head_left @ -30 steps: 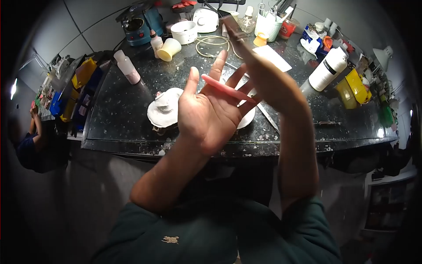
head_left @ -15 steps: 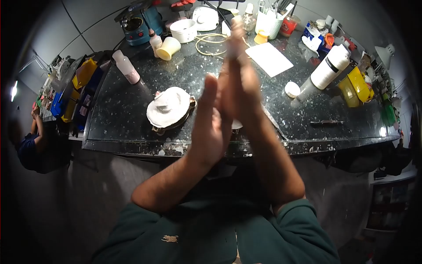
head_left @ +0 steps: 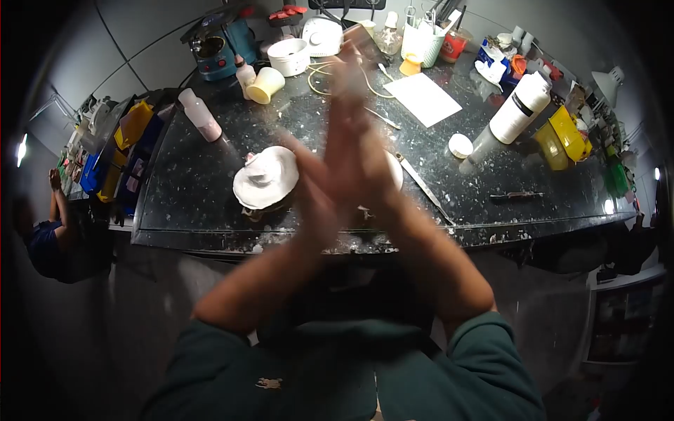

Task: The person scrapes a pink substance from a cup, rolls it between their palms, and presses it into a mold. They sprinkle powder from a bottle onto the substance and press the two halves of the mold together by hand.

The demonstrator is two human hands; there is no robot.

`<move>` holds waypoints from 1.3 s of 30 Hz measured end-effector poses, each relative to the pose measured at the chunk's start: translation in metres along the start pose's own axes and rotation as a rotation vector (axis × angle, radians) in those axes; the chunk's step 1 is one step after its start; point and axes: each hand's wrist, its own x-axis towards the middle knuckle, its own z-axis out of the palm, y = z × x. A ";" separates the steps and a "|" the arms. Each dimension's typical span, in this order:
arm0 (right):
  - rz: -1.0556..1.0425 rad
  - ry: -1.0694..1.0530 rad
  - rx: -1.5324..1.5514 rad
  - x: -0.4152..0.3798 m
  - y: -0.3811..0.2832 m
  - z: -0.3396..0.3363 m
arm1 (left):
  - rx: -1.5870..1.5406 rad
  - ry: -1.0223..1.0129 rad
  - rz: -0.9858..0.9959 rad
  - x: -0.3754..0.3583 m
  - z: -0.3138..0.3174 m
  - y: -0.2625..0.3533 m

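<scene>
My left hand [head_left: 316, 186] and my right hand [head_left: 361, 158] are raised over the dark speckled bench [head_left: 239, 228], palms together or nearly so, blurred by motion. Their fingers stretch upward, and no object shows between them. Just left of my left hand lies a white plaster piece [head_left: 265, 179] on a brownish base. A second pale round thing [head_left: 395, 170] is partly hidden behind my right hand. To the right of that, a spatula-like tool [head_left: 425, 188] lies slanted on the bench.
A pink bottle [head_left: 201, 116], a yellow cup [head_left: 265, 85] and a white bowl [head_left: 288, 57] stand at the back left. A white sheet [head_left: 423, 98], a small white lid [head_left: 460, 146], a large white bottle [head_left: 520, 109] and a knife-like tool [head_left: 517, 196] are rightward. Another person [head_left: 53, 235] is far left.
My joined hands have shifted slightly left and are more blurred. The pale round thing and the slanted tool show more fully beside my right hand. The view has shifted slightly.
</scene>
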 end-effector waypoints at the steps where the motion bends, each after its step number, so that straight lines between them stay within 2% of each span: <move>1: -0.169 0.048 -0.152 0.006 -0.008 -0.001 | -0.681 0.086 -0.121 -0.007 0.003 0.005; 2: -0.347 0.091 -0.303 0.015 -0.016 -0.003 | -1.366 0.155 -0.234 -0.011 0.008 0.011; 3: -0.525 0.140 -0.455 0.021 -0.019 -0.005 | -1.366 0.144 -0.223 -0.006 0.007 0.011; 4: -0.207 -0.062 -0.066 -0.003 -0.017 0.007 | -1.128 0.053 -0.168 -0.007 0.006 0.009; 6: 0.002 -0.144 0.095 0.006 -0.006 -0.005 | -0.652 -0.106 -0.086 -0.013 -0.001 0.003; 8: 0.155 0.038 -0.307 0.034 -0.022 -0.040 | -0.168 -0.287 0.034 -0.005 -0.010 0.000; 9: 0.057 0.001 -0.413 0.027 -0.012 -0.026 | -0.825 -0.385 -0.217 0.006 -0.054 -0.006; 10: -0.034 -0.026 -0.519 0.010 -0.004 -0.008 | -0.822 -0.390 -0.215 0.019 -0.061 -0.017; 11: -0.071 -0.082 -0.752 -0.007 -0.015 0.003 | -0.639 -0.344 0.030 0.031 -0.066 -0.027; 12: -0.055 -0.086 -0.751 0.001 -0.013 -0.003 | -0.451 -0.291 0.274 0.034 -0.058 -0.024; 14: 0.228 -0.098 -0.926 0.035 -0.004 -0.030 | -0.625 -0.196 -0.192 0.026 -0.025 0.002; 15: -0.070 -0.184 -1.222 0.034 -0.001 -0.040 | -0.662 -0.176 -0.219 0.022 -0.024 -0.001; 16: 0.132 -0.229 -0.913 0.037 0.000 -0.052 | -0.697 -0.153 -0.254 0.019 -0.027 -0.006; 18: 0.669 -0.075 -0.331 0.054 -0.020 -0.061 | -0.796 -0.105 -0.321 0.026 -0.035 -0.005; 20: 0.318 0.032 -0.161 0.039 -0.036 -0.080 | -0.739 -0.055 -0.261 0.034 -0.044 -0.004; 21: 0.327 0.060 -0.564 0.030 -0.033 -0.097 | -0.742 -0.053 -0.221 0.036 -0.047 -0.002; 22: 0.360 0.042 -0.623 0.020 -0.037 -0.098 | -0.740 -0.048 -0.211 0.038 -0.050 -0.001; 24: 0.630 -0.107 -0.338 0.002 -0.043 -0.090 | -0.543 -0.068 -0.216 0.039 -0.052 -0.005; 25: 0.595 -0.033 -0.244 -0.007 -0.039 -0.079 | -0.595 -0.075 -0.226 0.038 -0.051 -0.006; 26: 0.479 0.032 -0.273 -0.013 -0.034 -0.073 | -0.599 -0.077 -0.236 0.038 -0.049 -0.008; 28: 0.474 0.106 -0.275 -0.018 -0.027 -0.077 | -0.468 -0.095 -0.171 0.040 -0.047 -0.008; 29: 0.314 0.135 -0.370 -0.020 -0.025 -0.076 | -0.342 -0.060 -0.200 0.039 -0.046 -0.003; 30: 0.315 0.132 -0.366 -0.017 -0.028 -0.079 | -0.339 -0.056 -0.198 0.040 -0.053 0.001; 32: 0.036 -0.151 -0.654 -0.006 -0.040 -0.094 | 0.032 -0.228 -0.456 0.041 -0.069 0.009; 33: -0.090 -0.294 -0.719 0.000 -0.045 -0.100 | -0.064 -0.196 -0.591 0.038 -0.062 0.016; 34: -0.130 -0.378 -0.779 0.007 -0.051 -0.100 | -0.083 -0.177 -0.701 0.039 -0.064 0.010; 36: -0.065 -0.468 -0.860 0.015 -0.056 -0.098 | -0.108 -0.448 -0.799 0.038 -0.060 0.023; 37: -0.120 -0.467 -0.794 0.018 -0.053 -0.097 | -0.075 -0.496 -0.808 0.037 -0.057 0.030; 39: -0.148 -0.448 -0.800 0.020 -0.054 -0.093 | -0.162 -0.473 -0.807 0.037 -0.060 0.031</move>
